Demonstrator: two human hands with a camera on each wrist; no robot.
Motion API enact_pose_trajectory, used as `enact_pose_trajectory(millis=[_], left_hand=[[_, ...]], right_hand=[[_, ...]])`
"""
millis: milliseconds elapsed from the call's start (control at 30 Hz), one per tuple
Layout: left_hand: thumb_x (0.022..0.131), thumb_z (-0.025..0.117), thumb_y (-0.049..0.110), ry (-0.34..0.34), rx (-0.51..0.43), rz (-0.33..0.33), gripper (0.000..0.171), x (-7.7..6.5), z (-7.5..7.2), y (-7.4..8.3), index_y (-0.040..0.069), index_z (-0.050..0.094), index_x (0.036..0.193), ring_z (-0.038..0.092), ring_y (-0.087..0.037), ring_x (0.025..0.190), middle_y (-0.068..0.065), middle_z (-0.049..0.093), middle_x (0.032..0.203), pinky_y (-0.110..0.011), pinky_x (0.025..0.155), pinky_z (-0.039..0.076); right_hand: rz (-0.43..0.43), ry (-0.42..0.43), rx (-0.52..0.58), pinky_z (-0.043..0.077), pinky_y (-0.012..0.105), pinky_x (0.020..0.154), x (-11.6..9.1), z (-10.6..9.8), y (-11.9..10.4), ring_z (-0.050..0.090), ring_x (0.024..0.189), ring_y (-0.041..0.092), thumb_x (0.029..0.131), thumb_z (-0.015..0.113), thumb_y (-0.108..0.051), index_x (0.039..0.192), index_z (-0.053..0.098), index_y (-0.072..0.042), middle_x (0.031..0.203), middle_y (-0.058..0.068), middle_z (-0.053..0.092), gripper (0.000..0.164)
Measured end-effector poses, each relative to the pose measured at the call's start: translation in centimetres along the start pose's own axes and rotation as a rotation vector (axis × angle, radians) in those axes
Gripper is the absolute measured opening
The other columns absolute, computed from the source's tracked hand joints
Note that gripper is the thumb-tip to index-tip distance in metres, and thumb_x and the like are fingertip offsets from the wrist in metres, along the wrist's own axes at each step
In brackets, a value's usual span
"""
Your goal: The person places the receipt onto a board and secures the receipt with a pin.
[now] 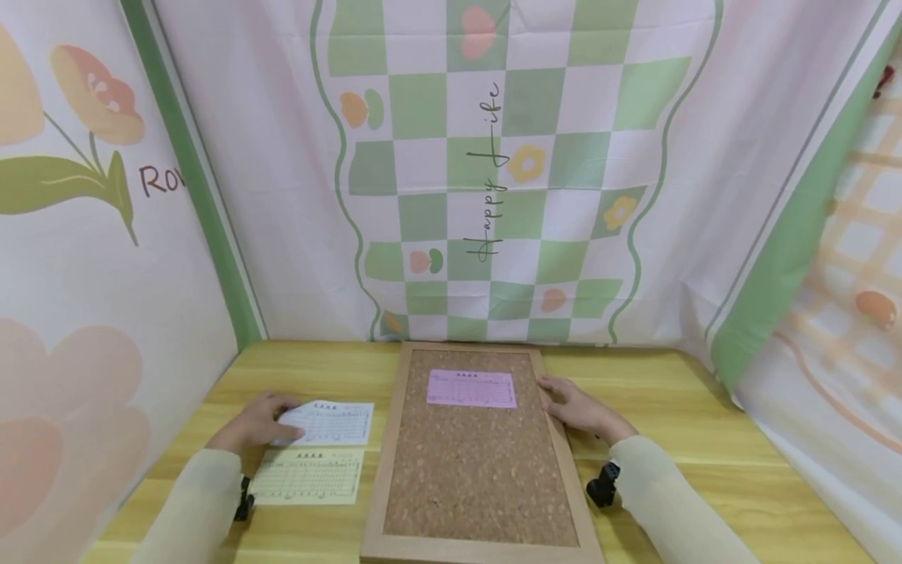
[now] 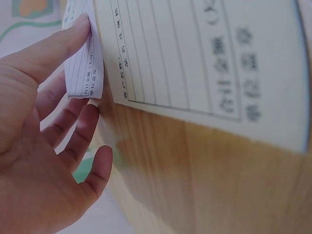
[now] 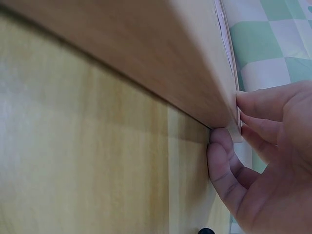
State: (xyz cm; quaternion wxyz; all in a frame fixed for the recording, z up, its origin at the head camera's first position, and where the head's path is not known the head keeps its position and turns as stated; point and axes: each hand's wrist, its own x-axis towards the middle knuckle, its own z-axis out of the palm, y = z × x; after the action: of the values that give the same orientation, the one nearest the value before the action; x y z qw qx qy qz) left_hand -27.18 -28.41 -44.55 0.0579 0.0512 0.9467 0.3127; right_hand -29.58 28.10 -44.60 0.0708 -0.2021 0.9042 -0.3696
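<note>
Left hand point(image 1: 257, 423) holds slip point(image 1: 337, 424); right hand point(image 1: 581, 409), board's edge point(image 1: 567, 462).

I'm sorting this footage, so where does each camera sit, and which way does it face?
Head: on the person's head, facing forward and down at the cork board; left hand, right hand and sleeves show.
Left wrist: worn there, facing the white slip; the left hand shows.
Right wrist: worn there, facing along the cork board's side; the right hand shows.
Shared: head and left wrist both show the white slip and yellow slip.

The left hand point(image 1: 259, 423) hides part of the white slip point(image 1: 338, 424)
</note>
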Motion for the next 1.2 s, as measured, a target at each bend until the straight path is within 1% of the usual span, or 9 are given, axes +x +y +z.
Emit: enact_pose_trajectory(millis=[100, 200, 333, 600, 700, 800, 867, 1033, 1200], left_hand=[[0.083, 0.081, 0.020, 0.002, -0.014, 0.005, 0.057, 0.1, 0.1, 0.0, -0.005, 0.059, 0.129, 0.049, -0.046, 0.117, -0.029, 0.052, 0.130, -0.066, 0.102, 0.035], [0.083, 0.081, 0.016, 0.001, -0.047, -0.006, 0.051, 0.2, 0.2, 0.0, -0.003, 0.061, 0.125, 0.055, -0.038, 0.110, -0.021, 0.059, 0.121, -0.062, 0.099, 0.040], [0.083, 0.081, 0.012, -0.010, -0.087, -0.021, 0.047, 0.1, 0.0, 0.2, -0.001, 0.060, 0.122, 0.058, -0.031, 0.101, -0.015, 0.063, 0.113, -0.058, 0.094, 0.044], [0.084, 0.080, 0.013, -0.037, -0.114, -0.055, 0.052, -0.1, -0.2, 0.5, 0.000, 0.055, 0.128, 0.059, -0.034, 0.103, -0.018, 0.062, 0.116, -0.063, 0.095, 0.041], [0.085, 0.080, 0.015, -0.042, -0.108, -0.061, 0.056, -0.1, -0.2, 0.5, -0.001, 0.052, 0.131, 0.058, -0.035, 0.104, -0.020, 0.061, 0.117, -0.064, 0.096, 0.040], [0.085, 0.080, 0.016, -0.045, -0.114, -0.061, 0.062, -0.1, -0.2, 0.3, -0.002, 0.048, 0.134, 0.058, -0.037, 0.105, -0.023, 0.061, 0.118, -0.064, 0.096, 0.040], [0.085, 0.081, 0.017, -0.042, -0.118, -0.057, 0.064, -0.1, -0.2, 0.1, -0.003, 0.047, 0.135, 0.059, -0.037, 0.106, -0.023, 0.061, 0.119, -0.063, 0.096, 0.041], [0.085, 0.081, 0.018, -0.030, -0.113, -0.046, 0.057, -0.2, -0.3, 0.0, -0.003, 0.048, 0.127, 0.057, -0.034, 0.099, -0.020, 0.060, 0.113, -0.055, 0.089, 0.044], [0.085, 0.081, 0.021, -0.021, -0.126, -0.069, 0.050, -0.1, -0.2, -0.3, 0.002, 0.050, 0.119, 0.054, -0.031, 0.093, -0.016, 0.059, 0.107, -0.048, 0.082, 0.044]], right_hand=[[0.004, 0.001, 0.008, 0.020, 0.068, 0.109, 0.2, 0.1, 0.3, 0.016, 0.139, 0.058, 0.105, 0.052, -0.021, 0.150, 0.032, 0.010, 0.153, 0.037, 0.023, 0.058], [0.035, -0.001, 0.028, 0.019, 0.067, 0.110, 0.6, 0.1, 1.0, 0.015, 0.141, 0.056, 0.104, 0.052, -0.018, 0.151, 0.031, 0.009, 0.155, 0.036, 0.021, 0.058], [0.068, 0.004, 0.053, 0.017, 0.066, 0.112, 1.0, 0.3, 1.9, 0.013, 0.143, 0.054, 0.103, 0.051, -0.014, 0.152, 0.030, 0.008, 0.157, 0.034, 0.019, 0.058], [0.063, 0.000, 0.035, 0.018, 0.066, 0.111, 0.4, 0.2, 0.4, 0.014, 0.142, 0.055, 0.104, 0.051, -0.013, 0.151, 0.031, 0.010, 0.155, 0.036, 0.020, 0.056], [0.068, 0.005, 0.050, 0.017, 0.066, 0.112, 0.5, 0.3, 0.6, 0.013, 0.142, 0.055, 0.103, 0.051, -0.010, 0.151, 0.031, 0.010, 0.155, 0.036, 0.020, 0.055], [0.059, 0.005, 0.063, 0.017, 0.066, 0.112, 0.7, 0.3, 1.3, 0.013, 0.143, 0.054, 0.103, 0.051, -0.012, 0.151, 0.031, 0.009, 0.156, 0.034, 0.019, 0.056], [0.052, 0.001, 0.051, 0.017, 0.066, 0.112, 0.7, 0.2, 1.1, 0.014, 0.142, 0.055, 0.104, 0.051, -0.014, 0.151, 0.031, 0.008, 0.156, 0.035, 0.020, 0.056], [0.035, -0.006, 0.031, 0.018, 0.067, 0.111, 0.3, 0.1, 0.5, 0.014, 0.141, 0.056, 0.105, 0.050, -0.016, 0.151, 0.030, 0.010, 0.154, 0.037, 0.020, 0.057], [0.069, 0.000, 0.043, 0.018, 0.067, 0.111, 0.1, 0.2, -0.2, 0.013, 0.142, 0.056, 0.105, 0.050, -0.011, 0.151, 0.031, 0.011, 0.155, 0.037, 0.019, 0.054]])
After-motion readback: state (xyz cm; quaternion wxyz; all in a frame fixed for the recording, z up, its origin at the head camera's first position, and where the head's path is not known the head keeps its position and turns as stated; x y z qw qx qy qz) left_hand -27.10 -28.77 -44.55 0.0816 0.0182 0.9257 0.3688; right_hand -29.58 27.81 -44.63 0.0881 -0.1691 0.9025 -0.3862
